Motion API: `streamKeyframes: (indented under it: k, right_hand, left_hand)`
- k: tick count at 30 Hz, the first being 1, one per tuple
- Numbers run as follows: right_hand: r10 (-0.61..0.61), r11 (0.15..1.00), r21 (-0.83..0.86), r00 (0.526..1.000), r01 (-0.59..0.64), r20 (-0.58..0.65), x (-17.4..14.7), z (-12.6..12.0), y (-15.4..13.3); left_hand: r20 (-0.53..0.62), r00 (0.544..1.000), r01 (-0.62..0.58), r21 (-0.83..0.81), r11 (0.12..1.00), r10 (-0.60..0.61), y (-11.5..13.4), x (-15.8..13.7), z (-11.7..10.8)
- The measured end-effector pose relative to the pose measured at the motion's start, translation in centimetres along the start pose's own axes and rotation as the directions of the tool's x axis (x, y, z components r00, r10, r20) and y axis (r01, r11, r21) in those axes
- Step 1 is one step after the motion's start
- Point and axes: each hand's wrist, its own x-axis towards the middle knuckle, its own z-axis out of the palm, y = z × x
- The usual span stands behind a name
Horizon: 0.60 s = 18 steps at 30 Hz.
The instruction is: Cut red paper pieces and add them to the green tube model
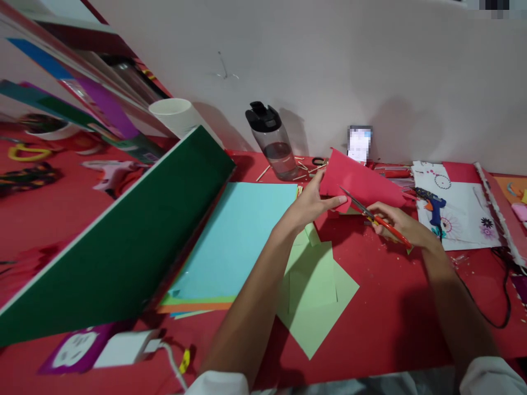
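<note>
Between thumb and fingers, my left hand [313, 200] pinches the left edge of a red sheet of paper [362, 178], raised above the red tabletop. A pair of scissors [391, 227] with red and yellow handles is gripped in my right hand [397, 219]. Their metal blades point up and left, lying over the lower edge of the red paper, close to my left thumb. Whether the blades are cutting into the paper I cannot tell. Below my hands rest pale green paper pieces [313, 285], one on top of another.
Left of my arm lies a stack of coloured paper topped by a light blue sheet [251, 230]. A green board [135, 236] leans beside it. Toward the wall stand a water bottle [275, 142] and a white cup [177, 115]. A blue glue gun [434, 208] rests at right; a white charger [125, 348] lies front left.
</note>
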Motion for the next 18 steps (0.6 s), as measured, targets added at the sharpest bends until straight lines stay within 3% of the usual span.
streamKeyframes:
  k: [10,13,18]
  right_hand:
    - [-0.112,0.987,0.096,0.979,0.129,-0.168,1.1,1.5,0.9]
    - [-0.116,0.979,0.14,0.97,0.149,-0.216,1.6,2.3,0.9]
    - [-0.095,0.977,0.165,0.965,0.138,-0.244,2.1,3.3,1.1]
  left_hand:
    - [-0.026,0.996,0.074,-0.22,0.973,-0.082,-1.4,0.8,-0.2]
    - [-0.046,0.997,0.056,-0.15,0.987,-0.063,-1.5,0.9,0.3]
    - [-0.095,0.991,-0.092,-0.023,0.996,0.089,-1.7,1.1,1.7]
